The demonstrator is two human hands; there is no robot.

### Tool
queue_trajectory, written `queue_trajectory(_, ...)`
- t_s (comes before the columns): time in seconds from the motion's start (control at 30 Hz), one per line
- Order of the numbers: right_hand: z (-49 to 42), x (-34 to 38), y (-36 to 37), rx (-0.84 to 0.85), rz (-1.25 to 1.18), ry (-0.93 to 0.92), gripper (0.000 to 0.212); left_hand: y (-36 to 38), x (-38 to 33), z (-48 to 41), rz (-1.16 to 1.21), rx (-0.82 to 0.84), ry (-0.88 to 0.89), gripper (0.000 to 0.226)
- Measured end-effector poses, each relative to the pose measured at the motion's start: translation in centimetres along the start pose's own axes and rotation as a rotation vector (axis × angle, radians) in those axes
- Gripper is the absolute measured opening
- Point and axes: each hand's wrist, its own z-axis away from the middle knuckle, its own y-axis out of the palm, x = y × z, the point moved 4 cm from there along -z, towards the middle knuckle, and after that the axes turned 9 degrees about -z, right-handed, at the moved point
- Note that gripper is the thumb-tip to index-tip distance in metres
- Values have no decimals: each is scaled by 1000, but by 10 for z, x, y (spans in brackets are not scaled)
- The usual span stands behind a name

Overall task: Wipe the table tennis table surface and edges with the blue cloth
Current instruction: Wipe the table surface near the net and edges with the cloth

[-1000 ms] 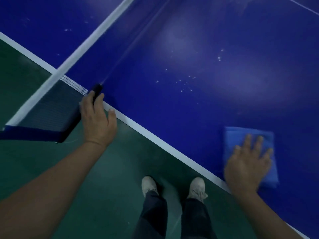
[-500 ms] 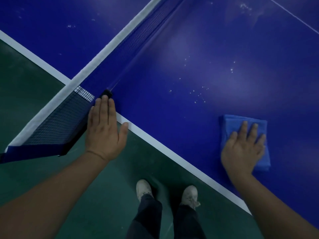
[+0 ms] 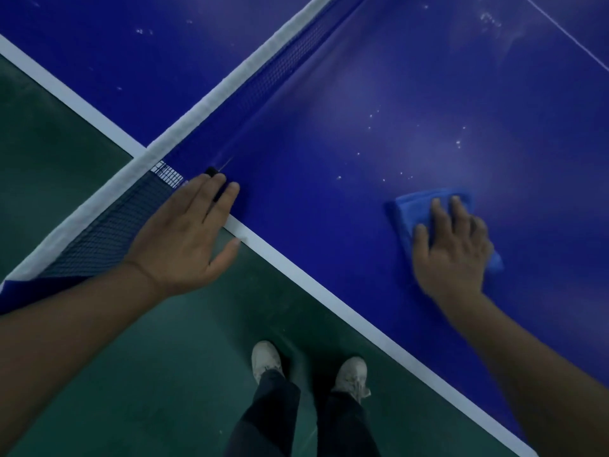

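Observation:
The blue table tennis table (image 3: 346, 153) fills the upper right, with a white edge line (image 3: 329, 291) running diagonally. A folded blue cloth (image 3: 418, 206) lies flat on the surface, a short way in from that edge. My right hand (image 3: 451, 249) presses on the cloth with its fingers spread and straight, covering most of it. My left hand (image 3: 188, 232) rests flat on the table edge beside the black net post (image 3: 212, 173), fingers straight. White specks (image 3: 395, 150) dot the surface beyond the cloth.
The net (image 3: 108, 222) with its white top band (image 3: 230, 80) crosses the table and overhangs the edge at left. Green floor (image 3: 99, 374) lies below. My two feet in white shoes (image 3: 309, 367) stand close to the table edge.
My right hand has slid the cloth farther onto the table, away from the white edge. My left hand has shifted from the net's side onto the table edge by the post.

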Motion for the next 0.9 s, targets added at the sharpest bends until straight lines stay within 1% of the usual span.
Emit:
queue_trajectory(0.07,-21,17,5,-46,-65,129,72,3,-1,0,-29,5,36,79)
queue_trajectory(0.1,-23,38,11,-50,-77,141,74,4,-1,0,-32,1,36,79)
queue_trajectory(0.13,-17,62,19,-48,-68,87,73,6,-2,-1,-27,-6,30,79)
queue_trajectory(0.17,-3,84,29,-33,-52,-35,71,7,-2,0,-19,-10,23,79)
queue_trajectory(0.2,16,100,36,4,-39,-196,67,8,-2,0,-15,-13,22,79)
queue_trajectory(0.23,35,105,41,52,-17,-352,63,9,-1,0,-16,-12,23,79)
queue_trajectory(0.27,45,97,40,82,16,-453,61,10,-1,0,-19,-9,25,79)
queue_trajectory(0.3,42,81,34,106,35,-482,62,10,0,-1,-21,-4,27,79)
queue_trajectory(0.33,28,61,25,102,47,-433,63,10,0,-1,-19,0,28,79)
queue_trajectory(0.37,9,41,16,76,51,-325,66,10,0,-1,-15,6,26,80)
queue_trajectory(0.43,-42,19,1,24,-6,-37,70,11,0,-1,-6,11,17,80)
queue_trajectory(0.47,-66,22,-2,-4,-63,80,70,11,0,-1,-1,10,16,80)
queue_trajectory(0.5,-86,36,-2,-35,-100,136,70,11,0,-1,3,6,15,80)
queue_trajectory(0.53,-97,60,2,-45,-117,135,70,11,0,-1,5,2,13,79)
queue_trajectory(0.57,-99,88,9,-38,-107,78,70,12,0,-1,7,-2,14,78)
queue_trajectory(0.6,-90,117,18,-27,-91,-29,69,12,1,-1,7,-4,19,77)
queue_trajectory(0.67,-43,161,35,-10,-39,-344,64,12,1,-1,8,-8,27,75)
queue_trajectory(0.7,-13,169,43,12,-12,-511,61,13,1,-2,12,-6,26,74)
queue_trajectory(0.73,10,166,47,43,0,-639,59,13,2,-3,15,1,24,74)
queue_trajectory(0.77,22,154,46,70,3,-717,58,13,2,-3,12,12,20,74)
queue_trajectory(0.8,22,137,40,101,5,-747,58,14,2,-3,8,20,19,74)
queue_trajectory(0.83,12,121,33,110,17,-738,58,14,2,-3,9,22,18,74)
queue_trajectory(0.9,-28,100,18,77,23,-634,61,12,2,-3,16,22,9,73)
